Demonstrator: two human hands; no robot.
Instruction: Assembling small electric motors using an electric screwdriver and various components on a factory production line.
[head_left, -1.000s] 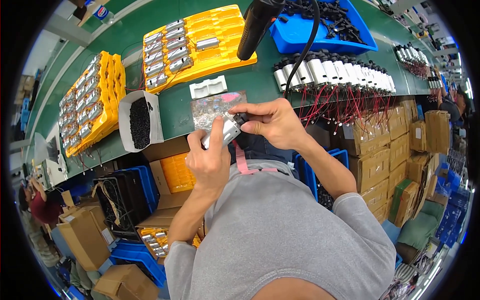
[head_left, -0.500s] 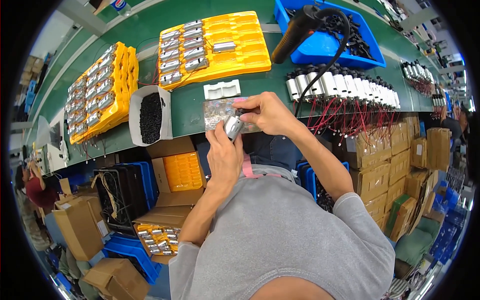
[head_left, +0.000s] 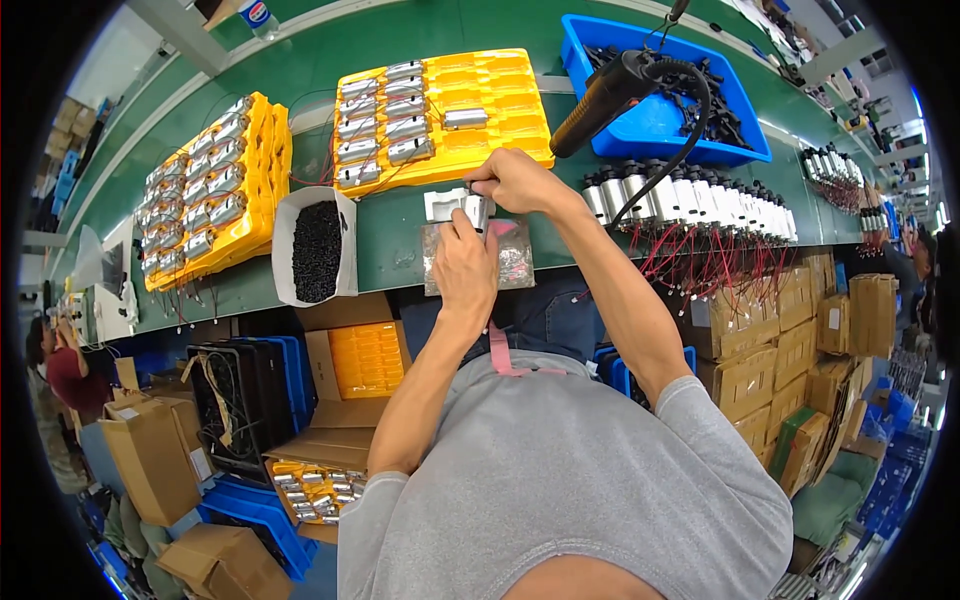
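A silver cylindrical motor [head_left: 479,211] stands over the right part of a white notched holder [head_left: 442,204] on the green bench. My left hand [head_left: 464,265] is closed on the motor from the near side. At the motor's far end, the fingers of my right hand [head_left: 516,183] pinch a small black part, mostly hidden by the fingertips. Just nearer than the holder lies a shiny, patterned flat plate [head_left: 515,256], partly covered by my left hand.
Yellow trays [head_left: 495,90] of motors sit behind and left [head_left: 265,190]. A white box [head_left: 346,250] holds small black pieces. A black cord-hung tool [head_left: 600,105] hangs before a blue bin [head_left: 745,150] of black parts. Wired white motors [head_left: 690,195] stand in rows to the right.
Both hands have moved away from me with the motor, from over the plate to the white holder. The motor has turned more upright in view. The plate is now less covered.
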